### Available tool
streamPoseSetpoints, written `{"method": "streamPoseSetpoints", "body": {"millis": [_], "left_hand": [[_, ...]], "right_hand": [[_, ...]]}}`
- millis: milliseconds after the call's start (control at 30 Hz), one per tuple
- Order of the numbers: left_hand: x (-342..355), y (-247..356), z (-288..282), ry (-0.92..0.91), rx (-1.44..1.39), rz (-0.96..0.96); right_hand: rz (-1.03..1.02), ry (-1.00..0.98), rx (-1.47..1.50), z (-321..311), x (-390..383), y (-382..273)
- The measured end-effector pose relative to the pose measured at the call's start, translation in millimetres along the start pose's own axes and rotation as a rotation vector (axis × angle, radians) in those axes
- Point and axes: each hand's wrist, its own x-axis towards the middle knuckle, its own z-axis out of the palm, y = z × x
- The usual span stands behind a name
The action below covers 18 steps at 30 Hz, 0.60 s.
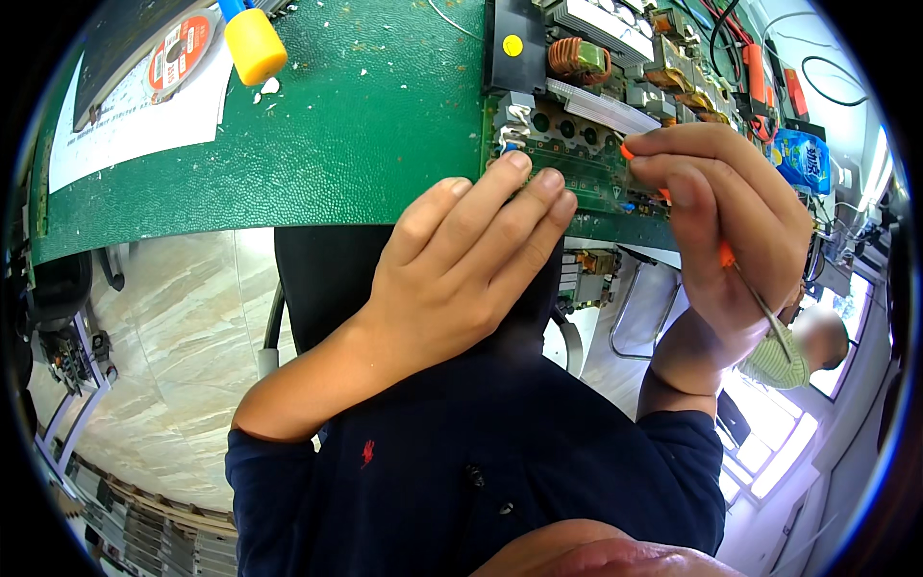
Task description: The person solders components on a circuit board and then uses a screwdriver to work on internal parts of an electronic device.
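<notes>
So the board (601,159) sits at about 1 o'clock in the view, along the near edge of the green desk (356,125). It's crowded with parts: a copper coil (577,60) and a pale heatsink (604,29) up toward 12 on it, plus a black block (514,46) with a yellow dot at its 11.

Left hand (461,250) comes in from 7 o'clock, back up, fingers nearly straight and only slightly spread, tips at the board's near-left corner by a small blue part. Thumb's hidden, so I can't tell if it's gripping anything.

Right hand (740,207) is at 2 to 3 o'clock, fingers curled and closed around an orange tool (727,254). One orange end pokes out by the fingertips near the board, and the thin metal shaft points back toward 4.

Further out, there's a blue packet (801,162) at 2 just past that hand, with red leads (758,82) above it. Over at 10 to 11 there's a yellow cap (256,48) and an orange-and-white disc (183,56), near some white paper (106,159). Someone in a striped top (777,361) is at 4, in the background.
</notes>
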Motion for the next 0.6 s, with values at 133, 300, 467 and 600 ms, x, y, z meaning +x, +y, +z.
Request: {"method": "streamPoseSetpoints", "body": {"millis": [133,300,467,600], "left_hand": [[-0.1,0.8,0.0,0.003,-0.010,-0.010],[-0.8,0.9,0.7,0.004,-0.017,-0.008],[-1.6,1.1,0.0,-0.005,-0.015,-0.008],[-2.2,1.3,-0.1,-0.009,-0.010,-0.010]], "right_hand": [[0.012,-0.004,0.023,-0.5,1.8,-0.2],[0.017,-0.019,0.037,-2.9,3.0,1.1],[0.029,-0.050,0.024,-6.5,5.7,-0.6],[0.018,-0.066,0.028,-7.5,8.1,0.2]]}}
